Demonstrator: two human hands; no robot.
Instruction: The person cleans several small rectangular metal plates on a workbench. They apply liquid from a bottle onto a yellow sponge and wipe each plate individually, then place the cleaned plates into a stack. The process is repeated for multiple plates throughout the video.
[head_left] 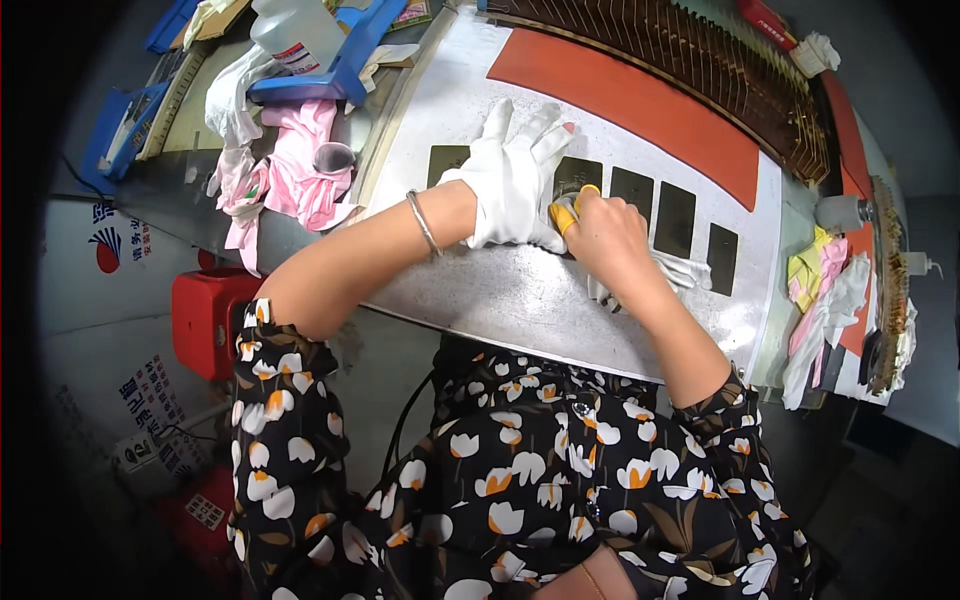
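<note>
- Okay, right hand (612,238) first: it's bare, its fingers are curled closed, and a yellow-and-grey wad (563,217) is pinched in them. What the wad is made of can't really be made out.
- Right by those fingertips, a dark plate (580,172) is partly covered, lying flat on the white surface (490,300). Whether it's actually being pressed can't be told.
- Just left of that is the left hand (512,185). A white glove is worn, the fingers are spread wide, and nothing is seen gripped. One bare fingertip is left poking out. Whatever's under the palm is hidden.
- A crumpled white glove (688,270) is partly blocked from view by the right wrist, just beside it.
- More dark plates are laid out: two (632,192) (676,218) just right of the right fingers, one (722,258) farther right, and one (447,160) partly hidden by the left hand, on its left side.
- Beyond both sets of fingers, an orange-red strip (640,110) is laid across.
- Past that, a long rack (700,75) is packed with thin brownish pieces.
- Well left of the left fingers, pink cloths (303,165) are heaped near a blue tray (362,60).
- Well right of the right fingers, yellow, pink and white cloths (828,305) are bunched up.
</note>
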